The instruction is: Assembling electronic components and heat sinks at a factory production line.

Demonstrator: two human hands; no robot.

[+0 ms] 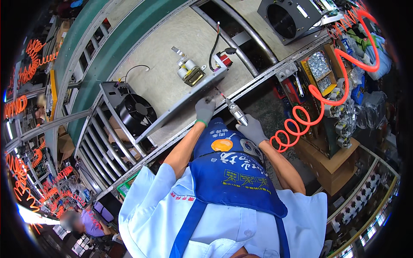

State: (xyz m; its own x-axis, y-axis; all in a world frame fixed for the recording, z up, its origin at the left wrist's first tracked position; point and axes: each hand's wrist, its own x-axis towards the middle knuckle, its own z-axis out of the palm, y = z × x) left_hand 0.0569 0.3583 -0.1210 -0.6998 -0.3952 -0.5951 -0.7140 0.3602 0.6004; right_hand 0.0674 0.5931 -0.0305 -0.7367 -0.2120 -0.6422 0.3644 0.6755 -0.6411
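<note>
Both gloved: R hand (254, 130) grips driver (236, 112); L hand (205, 109) curled nr panel (180, 104), contents unclear.

On the roller conveyor (246, 32), one pale board (157, 47) carries a grey chassis (180, 106), another (247, 10) a dark fan unit (297, 20).

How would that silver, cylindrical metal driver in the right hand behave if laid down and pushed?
The silver driver would likely feel heavy for its size, since it looks metallic. Its rounded shape could well make it roll when nudged. The slim bit at its front may be the more fragile end, being far thinner than the rest.
</note>
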